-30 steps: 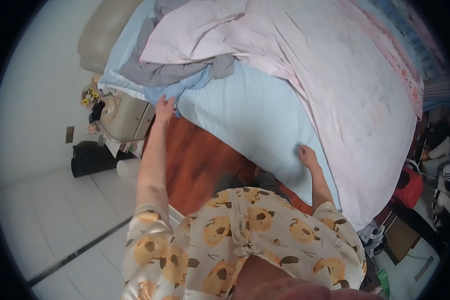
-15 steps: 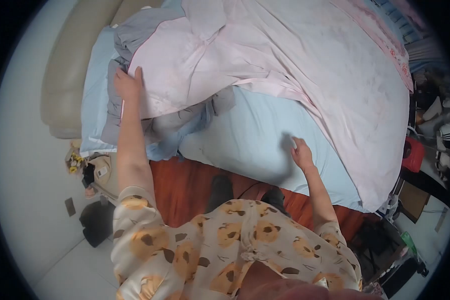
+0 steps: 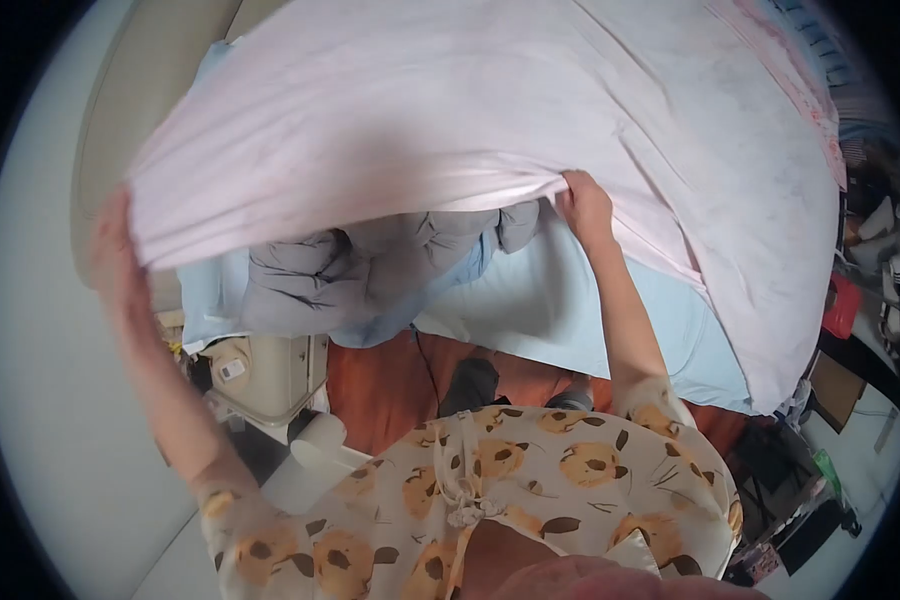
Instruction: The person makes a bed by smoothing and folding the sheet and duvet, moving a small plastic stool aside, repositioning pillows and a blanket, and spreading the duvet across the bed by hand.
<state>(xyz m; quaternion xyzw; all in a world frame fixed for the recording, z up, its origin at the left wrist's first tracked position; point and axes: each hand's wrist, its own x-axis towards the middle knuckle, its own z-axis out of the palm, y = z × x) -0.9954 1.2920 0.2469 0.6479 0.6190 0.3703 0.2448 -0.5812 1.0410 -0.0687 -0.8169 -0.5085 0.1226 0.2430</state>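
A pale pink bed sheet (image 3: 390,130) is stretched between my two hands over the bed. At the far left, my left hand (image 3: 120,250), blurred by motion, grips the sheet's corner. My right hand (image 3: 588,210) is closed round the sheet's near edge, right of the middle. Below the lifted edge show a grey quilted bedding piece (image 3: 315,285) and a light blue mattress cover (image 3: 530,305). What lies farther back under the sheet is hidden.
A beige padded headboard (image 3: 110,150) stands at the left by the white wall. Near it is a cream bedside cabinet (image 3: 280,375) with things on top. Reddish wood floor (image 3: 385,385) shows at my feet. Shoes and a red object (image 3: 842,305) are at the right.
My left hand has swung left and outward, drawing the pink sheet over the grey bedding. My right hand has gone up from above the mattress and taken hold of the sheet's edge.
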